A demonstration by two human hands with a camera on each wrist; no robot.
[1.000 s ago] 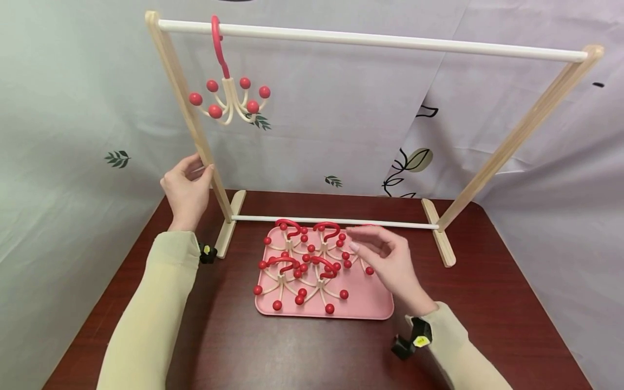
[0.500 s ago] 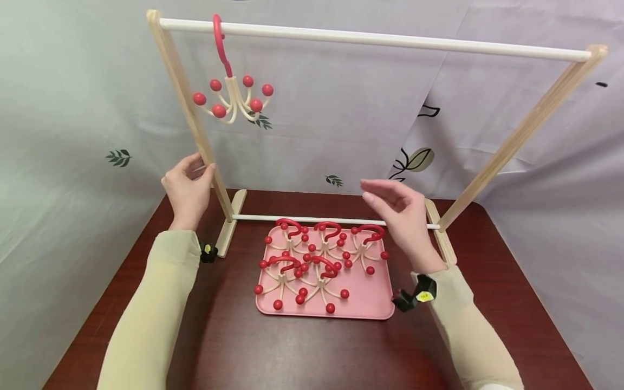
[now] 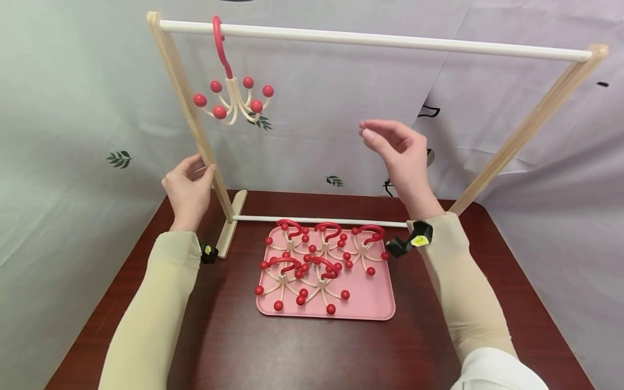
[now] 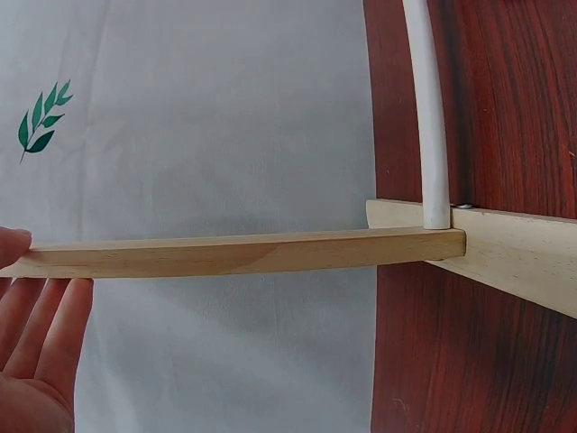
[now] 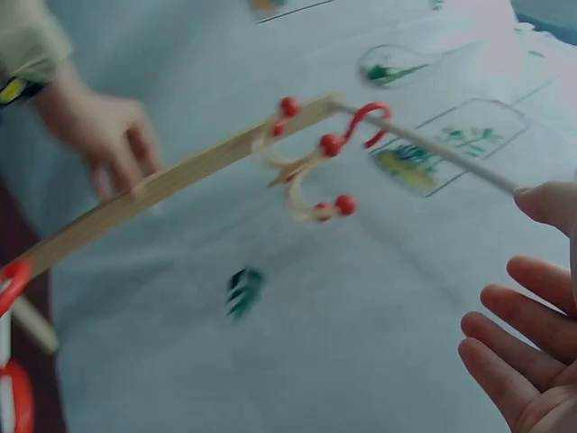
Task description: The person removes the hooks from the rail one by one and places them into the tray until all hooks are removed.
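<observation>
My left hand (image 3: 187,189) pinches the left wooden post (image 3: 187,108) of a clothes rack; in the left wrist view the thumb lies on one side of the post (image 4: 243,254), the fingers on the other. Raised in front of the rack, my right hand (image 3: 402,157) holds nothing, its fingers loosely bent. In the right wrist view the fingers (image 5: 514,316) are spread, with nothing between them. A hanger (image 3: 231,97) with a red hook and red-balled arms hangs near the left end of the white top rod (image 3: 341,36). Several similar hangers (image 3: 322,281) lie on a pink tray (image 3: 365,303).
The tray stands on a dark red-brown table (image 3: 292,346), before the rack's white lower rod (image 3: 312,220). The right post (image 3: 531,124) leans outward in view; my right arm hides its foot. A pale patterned cloth (image 3: 312,135) hangs behind.
My right hand has risen from over the tray's right side to a height between the tray and the top rod, uncovering the right rear hanger. My left hand stays on the post.
</observation>
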